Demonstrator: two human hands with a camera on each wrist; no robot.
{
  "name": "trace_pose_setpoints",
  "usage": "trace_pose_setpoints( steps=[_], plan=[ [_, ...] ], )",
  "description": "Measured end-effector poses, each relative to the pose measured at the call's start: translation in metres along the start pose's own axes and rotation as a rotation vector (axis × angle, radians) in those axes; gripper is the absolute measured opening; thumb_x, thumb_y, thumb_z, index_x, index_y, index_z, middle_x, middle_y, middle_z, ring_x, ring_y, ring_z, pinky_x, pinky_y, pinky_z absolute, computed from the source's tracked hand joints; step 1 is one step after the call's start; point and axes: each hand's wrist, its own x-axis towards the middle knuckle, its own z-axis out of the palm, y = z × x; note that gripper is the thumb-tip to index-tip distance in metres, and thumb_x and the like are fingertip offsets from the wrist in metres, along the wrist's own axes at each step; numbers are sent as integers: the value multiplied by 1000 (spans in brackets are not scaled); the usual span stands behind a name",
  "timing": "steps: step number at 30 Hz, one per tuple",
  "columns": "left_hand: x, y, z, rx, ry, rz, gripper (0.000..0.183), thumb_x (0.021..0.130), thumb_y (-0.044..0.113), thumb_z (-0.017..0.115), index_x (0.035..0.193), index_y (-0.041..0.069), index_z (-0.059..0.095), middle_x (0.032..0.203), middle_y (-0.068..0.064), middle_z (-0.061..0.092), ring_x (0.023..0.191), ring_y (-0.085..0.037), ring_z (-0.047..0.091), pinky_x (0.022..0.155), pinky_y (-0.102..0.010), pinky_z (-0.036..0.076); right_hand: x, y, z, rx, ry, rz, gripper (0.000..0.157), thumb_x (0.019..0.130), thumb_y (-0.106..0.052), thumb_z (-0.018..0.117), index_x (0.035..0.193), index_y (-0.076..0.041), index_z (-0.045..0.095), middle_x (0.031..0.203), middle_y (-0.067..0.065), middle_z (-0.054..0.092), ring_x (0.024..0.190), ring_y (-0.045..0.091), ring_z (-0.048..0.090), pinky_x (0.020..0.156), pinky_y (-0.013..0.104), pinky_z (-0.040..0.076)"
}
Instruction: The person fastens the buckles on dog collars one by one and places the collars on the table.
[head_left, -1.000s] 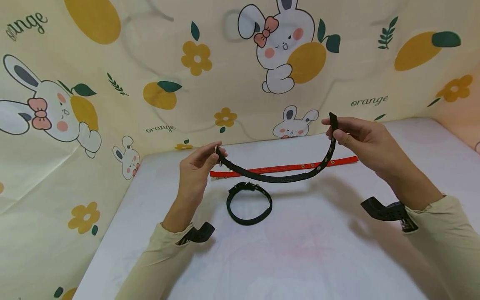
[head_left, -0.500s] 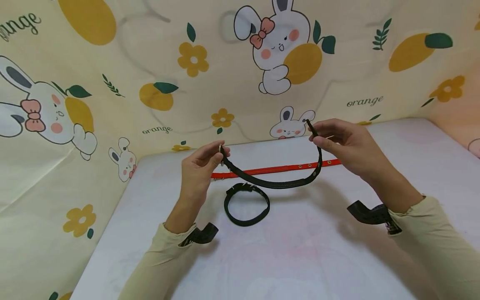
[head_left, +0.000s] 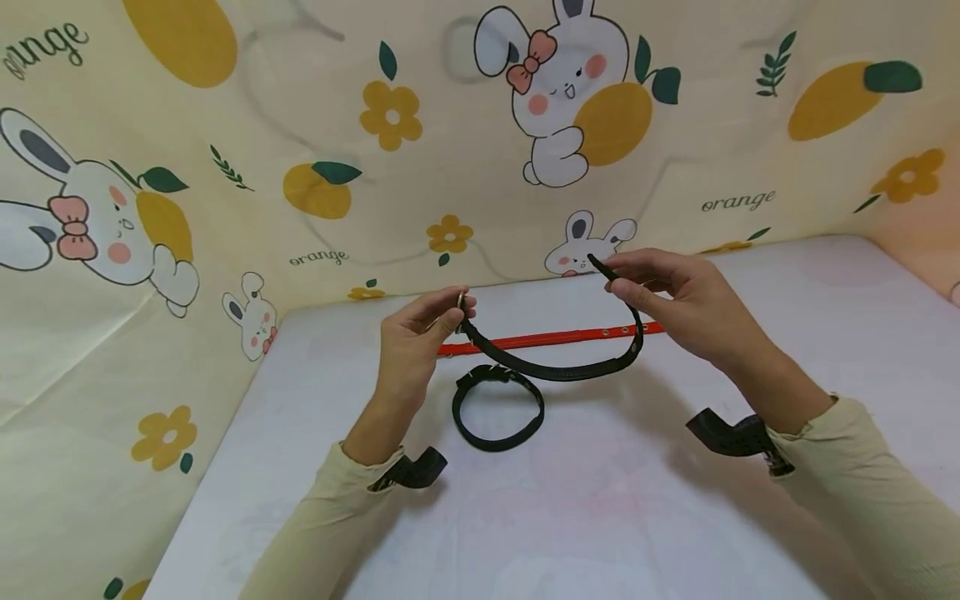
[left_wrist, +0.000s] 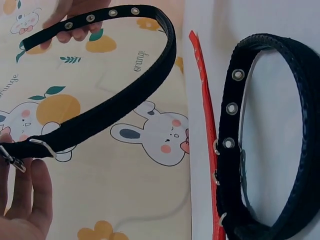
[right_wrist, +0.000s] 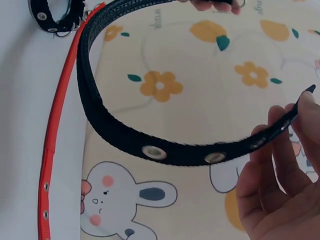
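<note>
A cream cloth printed with rabbits and oranges (head_left: 450,167) fills the twelve o'clock side, the white desk (head_left: 570,508) spreads out below it, and between the two hands hangs a long black strap with stitched edges (head_left: 562,374), bowed toward six o'clock! Here's the danger, I'd say: only its ends are held, so one slack pinch could drop it, and a twist in that bow might turn the ends out of line. Beyond it lies a flat red strap (head_left: 555,339), partly hidden; at the bow's seven o'clock sits a closed black loop (head_left: 495,446) on the desk. Now the hands: left grip (head_left: 412,350), at ten o'clock, wrist upright, pinching the buckle end; right grip (head_left: 686,304), at two, forearm reaching in from four, narrow on the tip, which pokes out toward ten. Smallest of all, the silvery metal buckle (left_wrist: 16,162) and round metal eyelets (right_wrist: 154,152).
</note>
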Motion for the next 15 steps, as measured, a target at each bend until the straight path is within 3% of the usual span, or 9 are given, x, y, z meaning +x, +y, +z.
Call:
trace_pose_setpoints(
  steps=[8,15],
  plan=[
    [0,-1,6,14,-5,-13,33,90,10,68,121,-1,68,95,10,75,95,-14,71,96,-30,55,3,-7,8,-57,1,24,30,94,-28,69,124,-24,69,114,-7,70,93,4,62,74,23,46],
    [-2,-3,9,19,1,-25,32,89,9,70,120,2,70,96,9,76,96,-13,72,98,-31,54,1,-7,15,-95,5,30,28,94,-28,70,121,-23,71,113,1,70,87,10,59,66,25,43]
  ],
)
